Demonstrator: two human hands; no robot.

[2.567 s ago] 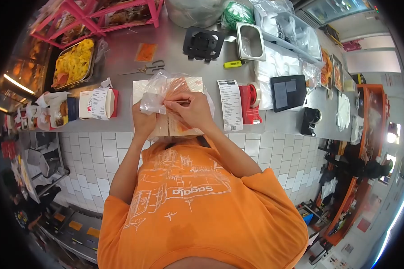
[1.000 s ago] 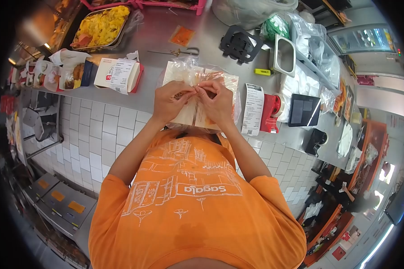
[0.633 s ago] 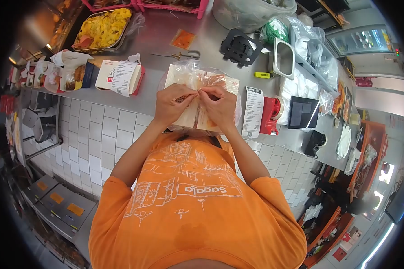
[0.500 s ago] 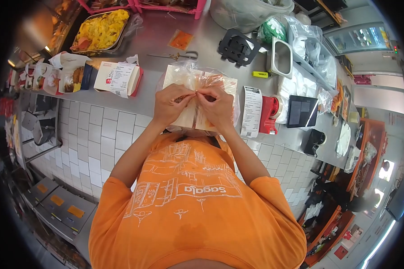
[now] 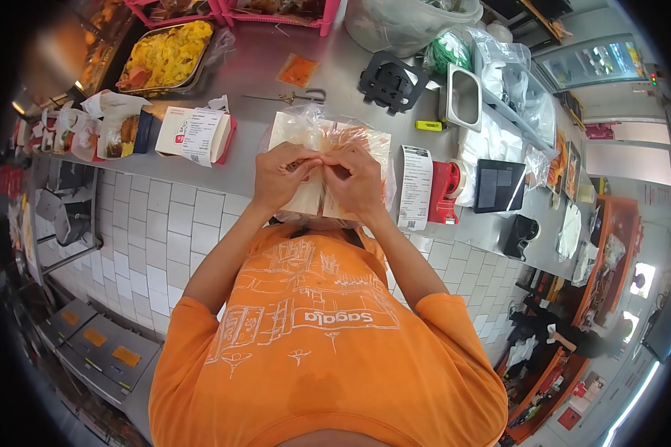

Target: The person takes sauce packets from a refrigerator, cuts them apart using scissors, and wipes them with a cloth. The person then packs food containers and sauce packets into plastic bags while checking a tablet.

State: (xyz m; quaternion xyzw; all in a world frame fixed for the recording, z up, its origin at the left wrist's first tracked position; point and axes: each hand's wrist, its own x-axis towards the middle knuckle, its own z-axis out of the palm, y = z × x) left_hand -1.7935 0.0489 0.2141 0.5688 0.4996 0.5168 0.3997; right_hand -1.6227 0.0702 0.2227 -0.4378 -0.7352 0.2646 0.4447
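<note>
In front of my body, a clear plastic bag [image 5: 311, 115] lies around two pale boxes [image 5: 381, 149] set side by side on the steel counter. Over the seam between the boxes, my left hand [image 5: 279, 177] pinches gathered plastic with thumb and forefinger. My right hand [image 5: 356, 180] pinches at the same spot, its fingertips touching those of the left. The bit of plastic between the fingertips is mostly hidden. A printed receipt [image 5: 415, 186] is just right of the bag.
A red tape dispenser [image 5: 443, 195] and a tablet [image 5: 498, 185] stand to the right. Scissors [image 5: 298, 97], a sauce sachet [image 5: 299, 71] and a black stand [image 5: 393, 82] lie beyond the bag. Further left are a labelled box [image 5: 189, 134] and a tray of yellow food [image 5: 168, 56].
My fingertips have drawn closer together on the plastic, and the right fingers are more curled. The bag and boxes stay in place; the view has shifted slightly.
</note>
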